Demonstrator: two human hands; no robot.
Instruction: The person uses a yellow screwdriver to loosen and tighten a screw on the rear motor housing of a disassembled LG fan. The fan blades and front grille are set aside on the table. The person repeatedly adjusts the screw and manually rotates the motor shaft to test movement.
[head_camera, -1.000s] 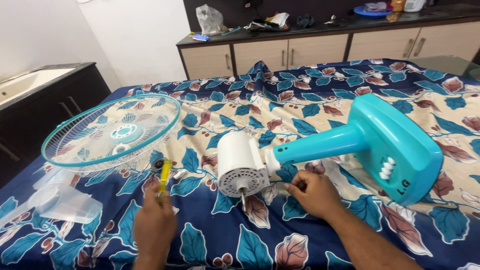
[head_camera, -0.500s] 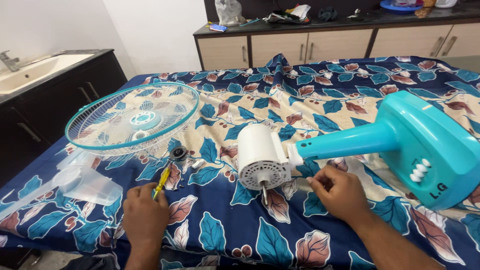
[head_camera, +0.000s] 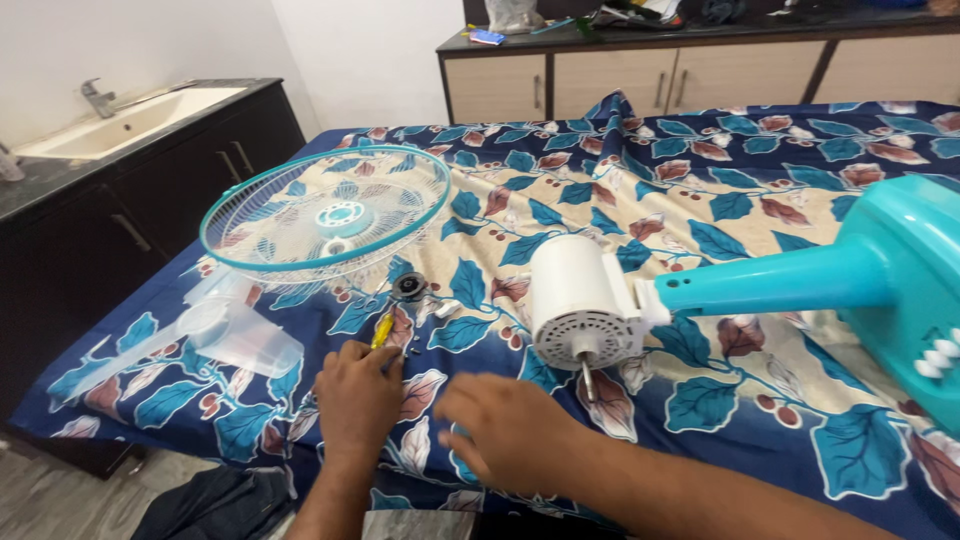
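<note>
A teal table fan lies on its side on the bed. Its white motor housing (head_camera: 580, 300) faces me with the bare shaft (head_camera: 588, 378) sticking out, and the teal base (head_camera: 915, 290) is at the right. My left hand (head_camera: 357, 400) is shut on a yellow-handled screwdriver (head_camera: 382, 330). My right hand (head_camera: 510, 432) hovers low over the sheet just right of the left hand, fingers loosely spread, holding nothing. A small black round part (head_camera: 408, 287) lies beyond the screwdriver tip. The teal and white fan grille (head_camera: 325, 215) rests at the left.
The clear plastic fan blade (head_camera: 215, 335) lies at the bed's left edge. The floral bedsheet (head_camera: 700, 180) covers the bed. A dark counter with a sink (head_camera: 120, 125) stands at the left. A wooden cabinet (head_camera: 620, 75) with clutter runs along the back wall.
My right hand has moved left, from beside the motor housing to close beside my left hand. The camera view has shifted right and lower.
</note>
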